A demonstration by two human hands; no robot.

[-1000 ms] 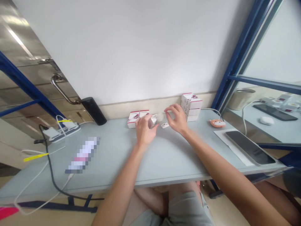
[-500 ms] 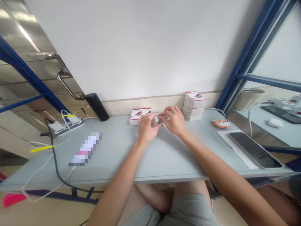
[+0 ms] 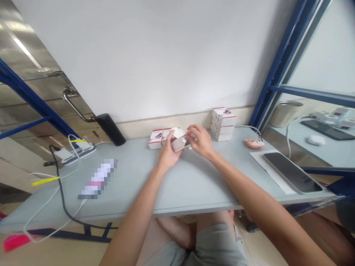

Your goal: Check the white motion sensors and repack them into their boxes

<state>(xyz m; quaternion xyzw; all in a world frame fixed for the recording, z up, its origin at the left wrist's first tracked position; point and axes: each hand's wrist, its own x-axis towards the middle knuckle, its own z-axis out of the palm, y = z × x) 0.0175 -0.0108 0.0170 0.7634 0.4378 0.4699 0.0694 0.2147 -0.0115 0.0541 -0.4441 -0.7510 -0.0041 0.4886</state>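
Toward the far edge of the grey desk [image 3: 194,188], a small white carton [image 3: 179,145] is gripped in the left hand [image 3: 168,154], its open end angled right. At that opening the right hand [image 3: 201,141] is held, fingers bent inward; whether anything is pinched there cannot be told. Two red-and-white boxes [image 3: 155,140] are set just beyond the left hand, and a stack of boxes [image 3: 223,125] is stood to the right, near the wall [image 3: 166,62]. From hands to near edge, broad working room is offered, bounded left by a pixelated device [image 3: 97,179], right by a white sheet [image 3: 259,159].
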